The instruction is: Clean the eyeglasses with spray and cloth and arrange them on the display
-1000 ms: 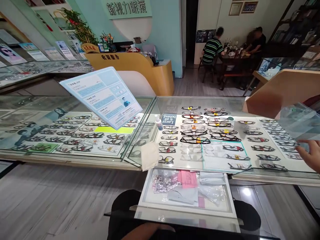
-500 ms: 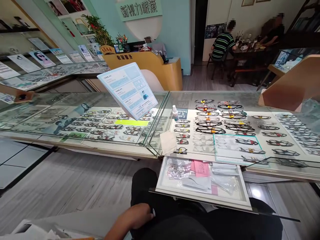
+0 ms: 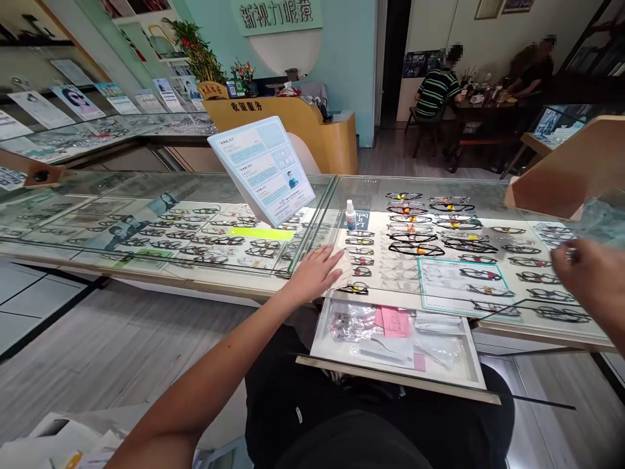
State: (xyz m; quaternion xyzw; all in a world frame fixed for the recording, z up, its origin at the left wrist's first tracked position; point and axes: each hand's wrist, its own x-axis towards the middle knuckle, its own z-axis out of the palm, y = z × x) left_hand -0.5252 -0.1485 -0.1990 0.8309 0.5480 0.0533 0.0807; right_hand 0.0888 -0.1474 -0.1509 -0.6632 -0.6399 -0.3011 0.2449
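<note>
My left hand (image 3: 316, 275) reaches forward, open, its fingers stretched out flat over a beige cloth (image 3: 344, 273) on the glass counter. The hand covers much of the cloth. Just beyond it stands a small white spray bottle (image 3: 350, 216). At the right edge, my right hand (image 3: 581, 267) is raised above the counter with its fingers curled in, slightly blurred. What it holds, if anything, is hidden. A crumpled clear plastic bag (image 3: 603, 225) lies behind it.
Rows of eyeglasses (image 3: 415, 249) lie under the glass. An open drawer (image 3: 476, 365) with plastic packets and pink paper juts out over my lap. A tilted printed sign (image 3: 266, 169) stands left of the bottle, and a wooden board (image 3: 561, 172) at right. Two people sit at a far table.
My left hand has moved from my lap up and forward onto the cloth. My right hand has come into view at the right edge. The view has shifted slightly.
</note>
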